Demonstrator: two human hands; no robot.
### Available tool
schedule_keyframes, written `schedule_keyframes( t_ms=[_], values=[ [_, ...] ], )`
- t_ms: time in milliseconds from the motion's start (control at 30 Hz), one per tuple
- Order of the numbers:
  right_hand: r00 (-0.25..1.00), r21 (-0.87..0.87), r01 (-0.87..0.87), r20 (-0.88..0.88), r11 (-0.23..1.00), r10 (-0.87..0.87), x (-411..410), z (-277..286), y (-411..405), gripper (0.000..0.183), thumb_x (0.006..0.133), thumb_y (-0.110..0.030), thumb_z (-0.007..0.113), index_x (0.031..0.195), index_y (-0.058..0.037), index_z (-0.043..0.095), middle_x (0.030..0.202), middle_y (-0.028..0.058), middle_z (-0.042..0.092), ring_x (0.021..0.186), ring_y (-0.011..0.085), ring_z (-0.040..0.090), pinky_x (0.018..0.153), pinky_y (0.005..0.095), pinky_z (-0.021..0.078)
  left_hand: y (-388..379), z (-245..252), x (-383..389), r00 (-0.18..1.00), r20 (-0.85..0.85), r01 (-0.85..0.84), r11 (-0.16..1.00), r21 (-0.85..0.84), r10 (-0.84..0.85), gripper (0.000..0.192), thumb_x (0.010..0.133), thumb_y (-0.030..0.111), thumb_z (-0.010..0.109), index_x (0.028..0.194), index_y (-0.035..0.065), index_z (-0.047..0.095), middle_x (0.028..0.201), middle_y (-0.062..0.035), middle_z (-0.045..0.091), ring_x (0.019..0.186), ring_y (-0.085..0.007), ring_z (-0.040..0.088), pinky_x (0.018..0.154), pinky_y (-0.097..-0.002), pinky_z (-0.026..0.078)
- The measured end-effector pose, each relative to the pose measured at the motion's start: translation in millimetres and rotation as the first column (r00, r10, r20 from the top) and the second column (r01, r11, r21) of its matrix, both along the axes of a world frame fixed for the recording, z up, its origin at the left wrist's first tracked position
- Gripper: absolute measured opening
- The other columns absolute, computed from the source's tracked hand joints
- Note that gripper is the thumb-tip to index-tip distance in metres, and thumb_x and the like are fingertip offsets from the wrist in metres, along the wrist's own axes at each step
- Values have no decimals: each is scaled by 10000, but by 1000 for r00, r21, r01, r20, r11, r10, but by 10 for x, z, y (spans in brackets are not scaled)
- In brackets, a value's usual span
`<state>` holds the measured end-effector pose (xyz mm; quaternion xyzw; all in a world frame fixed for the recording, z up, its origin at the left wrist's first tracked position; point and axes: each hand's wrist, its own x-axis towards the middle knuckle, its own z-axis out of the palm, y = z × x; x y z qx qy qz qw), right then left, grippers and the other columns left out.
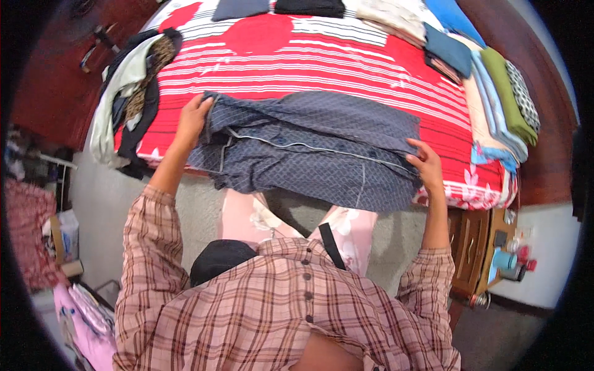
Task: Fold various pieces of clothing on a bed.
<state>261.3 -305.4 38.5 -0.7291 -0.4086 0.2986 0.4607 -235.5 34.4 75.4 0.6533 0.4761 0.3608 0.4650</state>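
Note:
A dark blue-grey patterned garment with pale piping and a row of buttons is stretched sideways between my hands. It lies partly on the near edge of the bed, and its lower part hangs over my legs. At its left end, my left hand pinches the cloth near a corner between thumb and fingers. My right hand grips the right end by its edge. One layer is folded back over the buttoned front, so part of the garment is hidden.
The bed has a red and white striped sheet. Loose clothes hang over its left corner. Folded clothes and rolled towels line the right side, with a folded black garment at the far side. A wooden cabinet stands at right.

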Motion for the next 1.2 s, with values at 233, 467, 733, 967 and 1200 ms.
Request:
schedule_keyframes(
  t_ms=[233, 467, 733, 967, 1200],
  values=[
    [1000, 42, 30, -5, 999, -29, -17, 32, 56, 355, 834, 8, 698, 1187, -41, 690, 874, -42, 616, 756, 56, 515, 708, 210, 428, -62, 185, -57, 970, 236, 0, 971, -240, 58, 228, 931, 110, 613, 1127, -5, 622, 989, -36, 675, 844, -119, 635, 757, -263, 501],
    [992, 175, 112, 37, 978, -120, 69, 98, 153, 275, 863, 15, 673, 1133, -36, 697, 856, -41, 615, 734, 49, 521, 684, 199, 436, -275, 514, 79, 942, 329, 132, 974, -184, -66, 529, 869, -56, 631, 1371, 77, 533, 1066, -64, 673, 889, -123, 661, 768, -242, 543],
    [959, 276, 156, 187, 948, -213, 309, 162, 169, 222, 887, -23, 676, 1106, -32, 710, 962, 12, 696, 852, 91, 615, 781, 248, 496, -132, 588, -18, 973, 147, 185, 981, -59, -175, 397, 882, -42, 623, 1254, 89, 667, 1051, -16, 692, 927, -126, 661, 797, -262, 539],
    [765, 431, 164, 512, 888, -390, 337, 456, 263, 166, 889, -44, 671, 1046, 0, 697, 928, 78, 695, 850, 159, 637, 795, 283, 498, -54, 752, -47, 823, -533, 218, 759, 613, 195, 283, 812, 62, 726, 1094, 61, 701, 1035, -143, 695, 979, -309, 668, 845, -391, 513],
    [699, 470, 113, 589, 875, -406, 522, 730, 523, 134, 917, -94, 634, 1012, 0, 639, 951, 109, 642, 877, 191, 593, 781, 321, 465, 429, 1084, -67, 998, -34, -27, 903, 429, 46, 227, 901, 215, 705, 1029, 34, 658, 982, -59, 665, 901, -182, 623, 837, -301, 466]
  ],
)
